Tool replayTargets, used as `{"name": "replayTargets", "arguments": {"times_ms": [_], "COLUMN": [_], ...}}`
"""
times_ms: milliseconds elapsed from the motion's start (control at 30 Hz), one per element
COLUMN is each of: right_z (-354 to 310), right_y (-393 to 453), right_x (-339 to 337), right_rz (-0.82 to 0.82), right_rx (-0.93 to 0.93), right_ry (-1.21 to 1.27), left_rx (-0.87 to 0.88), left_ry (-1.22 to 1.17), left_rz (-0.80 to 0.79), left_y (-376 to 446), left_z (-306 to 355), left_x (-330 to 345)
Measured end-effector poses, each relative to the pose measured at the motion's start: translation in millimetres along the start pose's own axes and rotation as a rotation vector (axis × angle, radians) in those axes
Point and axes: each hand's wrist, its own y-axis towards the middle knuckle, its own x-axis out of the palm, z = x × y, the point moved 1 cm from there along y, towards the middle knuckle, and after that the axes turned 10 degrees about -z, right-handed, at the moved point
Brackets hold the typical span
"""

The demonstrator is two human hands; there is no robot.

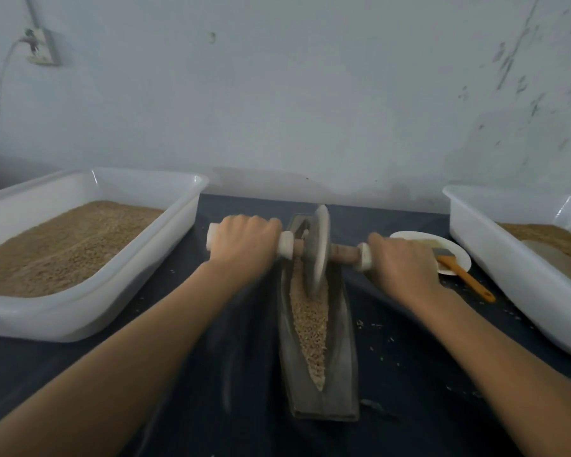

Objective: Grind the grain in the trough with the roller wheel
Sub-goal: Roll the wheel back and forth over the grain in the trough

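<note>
- My left hand (pixel 244 240) and right hand (pixel 404 262) each grip the wooden axle of the grey stone roller wheel (pixel 315 249).
- The wheel sits at the far end of the long grey boat-shaped trough (pixel 345 374).
- The tan grain (pixel 310 321) looks mostly whole; grinding appears early, with many passes left.

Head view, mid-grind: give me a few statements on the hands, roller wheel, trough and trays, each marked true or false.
1. Both hands grip the axle handles: the left hand and the right hand. True.
2. The roller wheel lies flat on the table beside the trough. False: it stands on edge in the trough, on the grain.
3. The left tray holds grain. True.
4. The orange-handled brush lies in the right tray. False: its head rests on the white plate.
5. The trough is empty. False: grain fills its groove.
</note>
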Motion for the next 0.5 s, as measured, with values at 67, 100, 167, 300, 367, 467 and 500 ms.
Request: {"name": "replayTargets", "arguments": {"times_ms": [67, 100, 167, 300, 367, 467, 500], "right_z": [0.8, 1.0, -0.1, -2.3, -6.9, -8.3, -7.3], "right_y": [-36.4, -56.9, -92.7, -108.3, -84.2, -16.9, 4.5], "right_x": [-16.5, -28.8, -58.1, -79.0, -63.1, -34.8, -26.4], "right_rz": [-0.055, -0.028, 0.118, 0.159, 0.121, 0.046, 0.035], "right_rx": [-0.070, -0.134, -0.236, -0.302, -0.269, -0.144, -0.085], "right_ry": [-0.055, -0.074, -0.068, -0.075, -0.107, -0.181, -0.171], "left_rx": [0.063, 0.113, 0.198, 0.192, 0.138, -0.006, -0.044], "left_ry": [0.022, 0.025, -0.042, -0.125, -0.107, -0.038, -0.027], "left_rz": [0.027, 0.062, 0.162, 0.001, -0.041, 0.042, 0.047], "left_y": [-39.4, -62.7, -103.4, -131.1, -111.2, -54.1, -31.8], "left_z": [4.6, 5.6, 0.9, -11.0, -11.0, -7.8, -7.9], "left_x": [-10.7, -18.8, -32.9, -30.8, -14.5, 12.9, 16.2]}}
